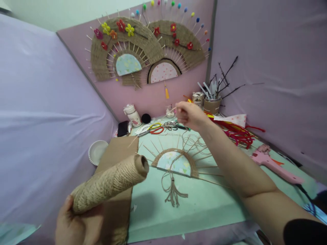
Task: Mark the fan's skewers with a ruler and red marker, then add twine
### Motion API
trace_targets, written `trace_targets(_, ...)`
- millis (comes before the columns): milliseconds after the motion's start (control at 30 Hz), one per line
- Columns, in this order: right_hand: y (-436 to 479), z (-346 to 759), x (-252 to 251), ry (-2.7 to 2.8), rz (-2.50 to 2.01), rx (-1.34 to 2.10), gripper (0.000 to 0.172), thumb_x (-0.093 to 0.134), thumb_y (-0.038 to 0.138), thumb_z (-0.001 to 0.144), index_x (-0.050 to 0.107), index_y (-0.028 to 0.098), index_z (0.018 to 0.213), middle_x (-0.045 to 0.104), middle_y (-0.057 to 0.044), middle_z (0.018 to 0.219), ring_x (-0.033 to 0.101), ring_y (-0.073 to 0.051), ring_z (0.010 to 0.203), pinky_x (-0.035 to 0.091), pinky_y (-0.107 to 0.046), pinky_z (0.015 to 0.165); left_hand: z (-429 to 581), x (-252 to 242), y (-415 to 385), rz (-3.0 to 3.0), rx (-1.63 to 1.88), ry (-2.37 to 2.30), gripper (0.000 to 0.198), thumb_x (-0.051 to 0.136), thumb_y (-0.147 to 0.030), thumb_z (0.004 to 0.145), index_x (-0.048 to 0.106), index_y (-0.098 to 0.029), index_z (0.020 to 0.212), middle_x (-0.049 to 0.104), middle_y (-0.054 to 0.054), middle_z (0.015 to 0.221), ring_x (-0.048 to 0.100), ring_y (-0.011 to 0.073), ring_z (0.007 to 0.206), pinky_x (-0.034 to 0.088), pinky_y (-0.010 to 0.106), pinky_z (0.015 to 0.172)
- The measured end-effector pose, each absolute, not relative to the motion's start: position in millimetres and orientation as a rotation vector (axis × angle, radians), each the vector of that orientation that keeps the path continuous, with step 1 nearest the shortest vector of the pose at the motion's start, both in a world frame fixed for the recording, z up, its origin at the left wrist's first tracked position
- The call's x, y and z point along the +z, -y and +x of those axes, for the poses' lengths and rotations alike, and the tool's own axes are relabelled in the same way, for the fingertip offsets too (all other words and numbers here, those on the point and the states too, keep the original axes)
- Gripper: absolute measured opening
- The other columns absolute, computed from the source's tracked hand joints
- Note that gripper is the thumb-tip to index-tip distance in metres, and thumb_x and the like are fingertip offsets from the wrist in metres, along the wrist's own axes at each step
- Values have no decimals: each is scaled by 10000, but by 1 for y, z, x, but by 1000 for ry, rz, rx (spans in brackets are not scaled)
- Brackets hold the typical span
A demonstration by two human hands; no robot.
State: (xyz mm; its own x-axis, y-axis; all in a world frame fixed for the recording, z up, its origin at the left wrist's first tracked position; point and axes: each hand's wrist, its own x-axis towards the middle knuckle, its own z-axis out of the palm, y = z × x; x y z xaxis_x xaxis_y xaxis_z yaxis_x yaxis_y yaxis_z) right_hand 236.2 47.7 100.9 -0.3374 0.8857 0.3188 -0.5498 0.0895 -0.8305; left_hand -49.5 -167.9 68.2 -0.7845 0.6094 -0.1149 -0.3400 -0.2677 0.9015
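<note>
My left hand (pixel 73 223) is wrapped round the lower end of a roll of jute twine (pixel 109 183), tilted with its hollow cardboard core facing up and right. Farther off, my right hand (pixel 190 115) is raised over the table, its fingers pinched on a thin strand of twine that runs down and left toward the roll. Below that arm lies a half-round fan frame (pixel 176 161), blue floral in the middle with a woven jute band and thin sticks fanning outward. A jute tassel (pixel 174 194) lies in front of it, and loose twine loops over its right side.
Scissors (pixel 156 129), a white bottle (pixel 133 115) and a phone (pixel 123 128) lie toward the back. Cardboard (pixel 120 153) and a white dish (pixel 97 152) are at left. A pink glue gun (pixel 276 165) and red pipe cleaners (pixel 240 137) sit right. Finished fans (pixel 127 64) hang behind.
</note>
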Motion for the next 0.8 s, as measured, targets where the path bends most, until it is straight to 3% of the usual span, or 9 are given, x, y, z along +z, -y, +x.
trace_targets(167,-50,277,125,777,-226,1358,344,479,222,873,395,192,540,213,99,428,121,-68,398,155,-195,389,-51,59,157,175,2301,-1250,161,439,-177,843,599,-196,844,637,-10,825,598,143,824,536,228,618)
trace_targets(433,-32,338,147,426,31,1075,486,205,261,969,378,198,520,153,87,417,124,-70,359,157,-235,395,-63,60,137,-61,2171,-1023,297,286,-344,928,529,-184,867,584,42,856,551,153,708,490,279,557)
trace_targets(567,-36,355,147,444,-148,987,504,180,226,960,382,200,500,164,85,403,124,-68,350,133,-242,401,-36,80,103,-73,2038,-945,318,286,-378,936,531,-188,865,589,41,846,558,159,721,486,295,580)
trace_targets(633,-42,352,142,578,-385,940,442,286,175,930,386,201,500,195,88,390,135,-66,346,134,-244,406,-16,86,83,-26,1979,-892,272,333,-356,928,534,-190,849,594,27,819,564,161,723,485,300,594)
trace_targets(733,-49,334,128,1019,-836,710,257,563,208,822,495,192,575,356,82,439,310,-70,381,258,-233,439,13,87,55,27,1856,-789,274,348,-351,931,534,-191,812,600,27,797,579,168,736,480,303,604)
trace_targets(800,-51,317,119,1428,-1058,511,163,688,327,746,618,181,766,560,11,655,548,-148,605,427,-303,590,30,83,41,43,1759,-759,298,344,-370,935,547,-190,811,600,31,781,582,173,728,475,304,597)
